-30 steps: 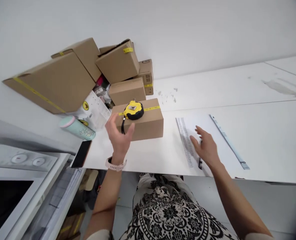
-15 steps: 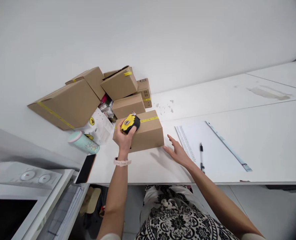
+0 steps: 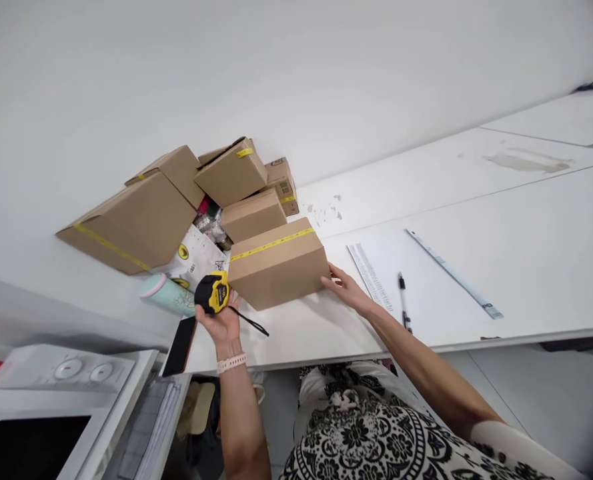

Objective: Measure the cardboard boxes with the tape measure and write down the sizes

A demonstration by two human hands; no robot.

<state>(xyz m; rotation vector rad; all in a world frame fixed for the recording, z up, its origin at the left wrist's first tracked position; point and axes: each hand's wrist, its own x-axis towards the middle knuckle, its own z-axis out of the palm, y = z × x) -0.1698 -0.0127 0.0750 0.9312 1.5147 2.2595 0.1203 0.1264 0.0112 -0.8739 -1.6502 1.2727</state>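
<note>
My left hand holds a yellow and black tape measure, palm turned up, beside the left end of a cardboard box. A black wrist strap dangles from the tape measure over the white table. Yellow tape runs along the top of the box. At the box's right end my right hand rests its fingers against the lower corner, thumb and fingers apart. To the right lie a sheet of paper and, on top of it, a black pen.
Several cardboard boxes are stacked against the wall at the left. A mint bottle, a white bag and a dark phone lie near them. Below left stands a white microwave. The white table stretches right.
My left hand has moved left and down off the box top with the tape measure, turning palm up. My right hand has come to touch the box's right end.
</note>
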